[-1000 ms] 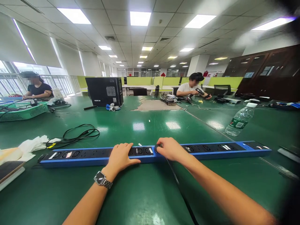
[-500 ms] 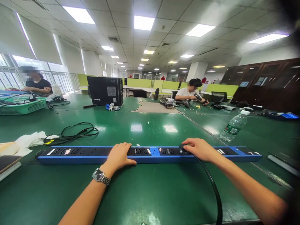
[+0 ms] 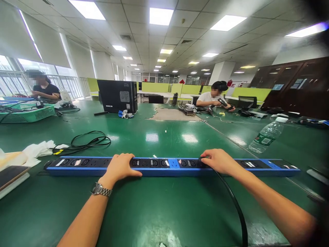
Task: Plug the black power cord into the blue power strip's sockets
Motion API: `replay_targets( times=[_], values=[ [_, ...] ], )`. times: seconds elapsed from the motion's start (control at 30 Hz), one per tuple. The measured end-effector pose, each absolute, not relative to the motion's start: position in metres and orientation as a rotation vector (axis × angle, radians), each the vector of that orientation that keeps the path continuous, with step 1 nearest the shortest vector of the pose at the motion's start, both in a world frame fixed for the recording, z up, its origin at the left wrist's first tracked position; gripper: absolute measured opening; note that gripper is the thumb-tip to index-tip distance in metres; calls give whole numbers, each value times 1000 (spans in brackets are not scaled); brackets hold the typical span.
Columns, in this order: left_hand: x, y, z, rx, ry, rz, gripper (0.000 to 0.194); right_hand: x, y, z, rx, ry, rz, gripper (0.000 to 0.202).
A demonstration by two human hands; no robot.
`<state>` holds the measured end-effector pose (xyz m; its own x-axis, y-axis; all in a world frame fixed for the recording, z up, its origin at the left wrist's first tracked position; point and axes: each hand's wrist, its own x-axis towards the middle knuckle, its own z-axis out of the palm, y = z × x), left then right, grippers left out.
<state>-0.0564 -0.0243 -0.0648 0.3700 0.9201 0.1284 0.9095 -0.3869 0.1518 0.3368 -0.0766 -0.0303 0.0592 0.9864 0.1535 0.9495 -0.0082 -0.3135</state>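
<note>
A long blue and black power strip [image 3: 159, 172] lies across the green table [image 3: 154, 209]. My left hand [image 3: 121, 167] grips the strip left of its middle, thumb along the near side and fingers over the top. Right of the middle, my right hand [image 3: 217, 161] pinches a black plug [image 3: 202, 162] at one of the sockets; how deep the plug sits is hidden by the fingers. From the plug a thick black cable [image 3: 235, 202] curves down to the table's near edge.
Behind the strip lie a coiled black cable [image 3: 89, 142] and a tilted plastic bottle [image 3: 268, 135]. Farther back are a computer tower [image 3: 117, 96], gloves [image 3: 125, 114] and a green basket [image 3: 36, 114]. Two people sit at the far sides. White tissue [image 3: 38, 151] lies left.
My left hand has slid left along the strip, uncovering more sockets. My right hand keeps its pinch on the plug. The view has shifted slightly.
</note>
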Motion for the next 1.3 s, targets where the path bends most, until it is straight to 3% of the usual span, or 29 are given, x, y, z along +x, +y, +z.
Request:
replay_targets(
  times=[0.2, 0.3, 0.57, 0.97, 1.13, 1.3],
  values=[
    [-56, -24, -66, 2553, 1703, 275, 74, 338, -73, 8, -1950, -1601, 46, 13],
    [-55, -25, -65, 2554, 1709, 264, 74, 287, -76, 19, -1852, -1666, 320, 18],
    [-54, -28, -61, 2572, 1730, 257, 72, 132, -42, -25, -1739, -1955, 490, 18],
    [-56, -25, -68, 2549, 1740, 291, 71, 109, -45, -16, -2001, -2042, 289, 24],
    [-55, -27, -67, 2551, 1736, 313, 65, 93, -58, -21, -2020, -2058, 208, 29],
    [-55, -28, -65, 2557, 1733, 289, 73, 118, -59, 2, -1905, -1968, 214, 22]
  ],
)
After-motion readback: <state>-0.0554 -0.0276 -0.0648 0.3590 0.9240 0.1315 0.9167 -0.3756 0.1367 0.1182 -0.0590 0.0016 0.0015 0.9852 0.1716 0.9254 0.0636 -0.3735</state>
